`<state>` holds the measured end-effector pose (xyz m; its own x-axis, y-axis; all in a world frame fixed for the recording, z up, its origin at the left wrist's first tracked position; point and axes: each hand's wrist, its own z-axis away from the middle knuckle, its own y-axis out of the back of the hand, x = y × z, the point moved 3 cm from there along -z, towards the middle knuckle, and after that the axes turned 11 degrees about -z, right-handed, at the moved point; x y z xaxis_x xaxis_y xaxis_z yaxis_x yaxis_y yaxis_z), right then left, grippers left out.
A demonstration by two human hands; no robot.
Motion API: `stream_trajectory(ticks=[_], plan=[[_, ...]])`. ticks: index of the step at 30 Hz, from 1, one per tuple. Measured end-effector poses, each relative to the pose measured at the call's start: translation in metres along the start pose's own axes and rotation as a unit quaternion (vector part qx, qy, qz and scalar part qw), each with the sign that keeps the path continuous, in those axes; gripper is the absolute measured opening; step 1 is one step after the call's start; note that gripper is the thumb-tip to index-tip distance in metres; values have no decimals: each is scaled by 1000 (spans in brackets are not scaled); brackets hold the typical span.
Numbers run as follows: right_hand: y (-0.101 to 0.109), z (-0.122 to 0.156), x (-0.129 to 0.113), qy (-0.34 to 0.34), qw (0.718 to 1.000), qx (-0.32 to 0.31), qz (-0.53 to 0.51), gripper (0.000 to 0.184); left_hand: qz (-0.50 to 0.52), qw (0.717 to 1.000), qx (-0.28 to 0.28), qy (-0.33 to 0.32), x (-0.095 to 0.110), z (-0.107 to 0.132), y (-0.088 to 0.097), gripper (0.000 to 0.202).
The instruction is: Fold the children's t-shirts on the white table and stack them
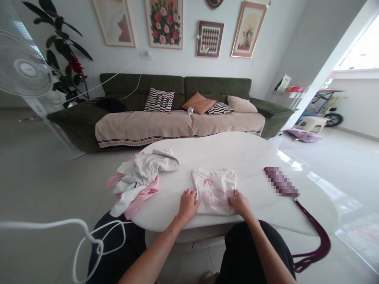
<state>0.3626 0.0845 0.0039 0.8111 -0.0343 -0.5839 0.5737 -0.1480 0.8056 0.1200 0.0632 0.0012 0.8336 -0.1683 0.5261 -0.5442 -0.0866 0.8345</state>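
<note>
- White tee with a rainbow and pink print [213, 191] sits right between your hands, near the front edge of the worktop [237, 154].
- Your left hand [188, 205] lies flat on the tee's lower left corner, palm down and fingers spread. It's pressing, not gripping anything.
- Your right hand [239, 202] does the same on the lower right corner: open and resting on the fabric.
- Progress, as far as I can judge: the tee looks folded into a compact rectangle with its sleeves tucked out of sight, so that one seems about done bar the smoothing.
- Left to do, going by looks: a crumpled pile of white and pink clothes [139, 177] sits well off to the left of your left hand, partly hanging over the worktop's edge. None of it looks folded.
- Containers: I can't spot a basket, box or bag for the laundry. The tee and the pile both lie straight on the worktop.
- Out past your right hand there's a purple thing [280, 181], too blurred to identify, with a dark red cord [316, 240] trailing off the edge.
</note>
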Motion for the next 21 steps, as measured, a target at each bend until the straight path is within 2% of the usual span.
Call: stream_trajectory(ticks=[4, 6, 8, 11, 15, 18, 20, 21], plan=[[4, 11, -11, 37, 999, 35, -9, 19, -3, 999, -25, -31, 10, 10, 7, 9], [15, 15, -15, 66, 995, 60, -40, 9, 13, 999, -5, -37, 8, 11, 19, 11], [30, 17, -21, 81, 990, 61, -97, 8, 52, 997, 33, -40, 7, 9, 34, 12], [62, 22, -43, 96, 971, 73, -206, 15, 136, 986, 90, -39, 14, 1, 70, 10], [125, 37, -90, 162, 903, 146, -371, 21, 233, 958, 155, -69, 47, -4, 142, 12], [167, 40, -120, 201, 861, 233, -405, 23, 256, 933, 231, -105, 74, -9, 191, 14], [181, 26, -133, 222, 848, 296, -380, 20, 253, 923, 267, -114, 86, -25, 206, 17], [181, 14, -138, 232, 849, 311, -359, 18, 245, 922, 276, -114, 88, -37, 207, 19]])
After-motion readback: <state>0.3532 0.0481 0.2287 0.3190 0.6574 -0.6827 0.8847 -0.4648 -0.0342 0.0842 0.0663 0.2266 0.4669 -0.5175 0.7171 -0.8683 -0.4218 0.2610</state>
